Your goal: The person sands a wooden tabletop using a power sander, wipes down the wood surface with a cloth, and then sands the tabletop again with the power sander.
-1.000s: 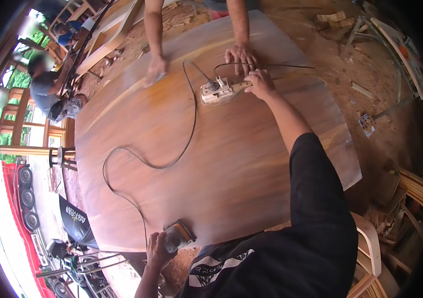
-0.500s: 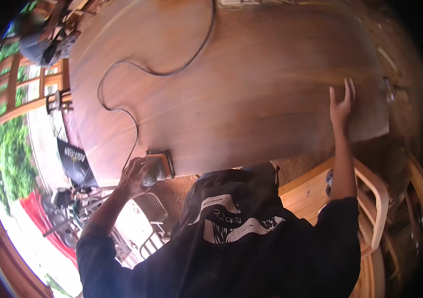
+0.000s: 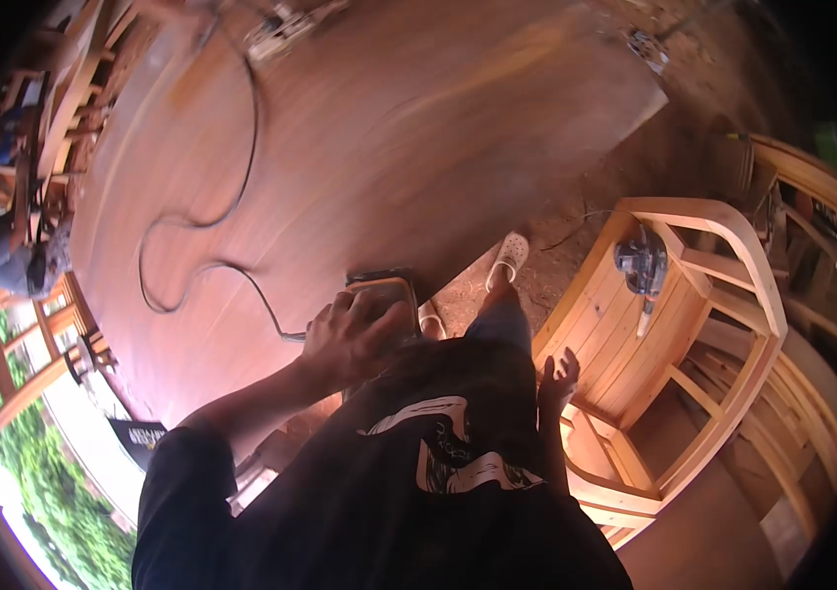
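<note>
My left hand (image 3: 355,339) is wrapped over the top of a sander (image 3: 394,292), which lies on the near edge of a large wooden tabletop (image 3: 359,147). From the sander a dark cord (image 3: 253,147) winds across the wood toward the far side. There a power strip (image 3: 286,29) rests on the tabletop, partly cut off by the view. My right hand (image 3: 560,378) hangs low beside my body, its fingers apart with nothing in them, close to a wooden bench (image 3: 600,295).
A dark power tool (image 3: 641,264) sits on the bench's slatted part. My foot in a pale clog (image 3: 510,258) is on the ground between tabletop and bench. Another person (image 3: 10,261) is at the far left. Stacked timber (image 3: 807,383) lies at the right.
My right hand has left the power strip, passed over the tabletop's right side and dropped beside my body. The sander now lies nearer my torso. The view has tilted down and turned toward the bench.
</note>
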A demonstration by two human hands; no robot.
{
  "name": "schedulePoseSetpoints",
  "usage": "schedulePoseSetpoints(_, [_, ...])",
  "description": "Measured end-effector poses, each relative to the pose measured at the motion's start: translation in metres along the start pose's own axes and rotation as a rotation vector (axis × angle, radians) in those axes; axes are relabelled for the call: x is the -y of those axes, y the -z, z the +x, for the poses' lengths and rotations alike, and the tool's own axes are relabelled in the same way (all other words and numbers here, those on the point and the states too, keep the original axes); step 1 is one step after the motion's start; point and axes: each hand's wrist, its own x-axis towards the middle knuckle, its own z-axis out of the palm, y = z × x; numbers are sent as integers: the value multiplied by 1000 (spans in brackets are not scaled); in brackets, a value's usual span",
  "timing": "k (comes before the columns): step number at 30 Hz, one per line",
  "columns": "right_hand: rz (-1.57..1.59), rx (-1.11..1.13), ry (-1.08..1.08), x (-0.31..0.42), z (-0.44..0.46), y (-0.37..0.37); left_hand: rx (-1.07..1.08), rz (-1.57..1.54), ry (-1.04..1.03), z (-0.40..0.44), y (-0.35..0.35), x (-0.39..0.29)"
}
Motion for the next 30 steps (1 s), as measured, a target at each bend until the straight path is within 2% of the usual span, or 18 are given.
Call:
schedulePoseSetpoints(2, [120, -8, 70, 7, 9, -12, 18, -4, 9, 35, -3, -14])
schedulePoseSetpoints(5, [325, 278, 234, 79, 41, -34, 62, 26, 32, 90, -8, -32])
schedulePoseSetpoints(7, [375, 358, 567, 170, 56, -31, 63, 51, 7, 134, -13, -40])
schedulePoseSetpoints(8, [289, 342, 808, 237, 63, -7, 49, 53, -11, 159, -15, -45])
schedulePoseSetpoints(10, [668, 425, 765, 296, 85, -14, 23, 31, 1, 205, -22, -51])
schedulePoseSetpoints(12, [734, 324, 760, 318, 132, -30, 4, -15, 59, 250, -32, -54])
schedulePoseSetpoints(13, [767, 277, 754, 326, 154, -35, -27, -18, 13, 273, -32, -57])
schedulePoseSetpoints(16, [707, 249, 677, 336, 219, -33, -28, 19, -28, 339, -40, -64])
schedulePoseSetpoints(17, [669, 163, 719, 337, 241, -36, -15, 49, -88, 360, -48, -61])
schedulePoseSetpoints(20, [780, 284, 599, 346, 297, -6, -41, 43, -46, 421, -50, -89])
schedulePoseSetpoints(23, [748, 269, 549, 351, 350, 13, -63, 29, -110, 476, -65, -102])
schedulePoseSetpoints(26, [813, 216, 622, 349, 406, 16, -145, 101, -208, 525, -81, -112])
schedulePoseSetpoints(29, [872, 247, 582, 353, 444, 25, -171, 180, -289, 565, -90, -121])
schedulePoseSetpoints(30, [867, 243, 600, 355, 453, 31, -140, 175, -261, 574, -86, -126])
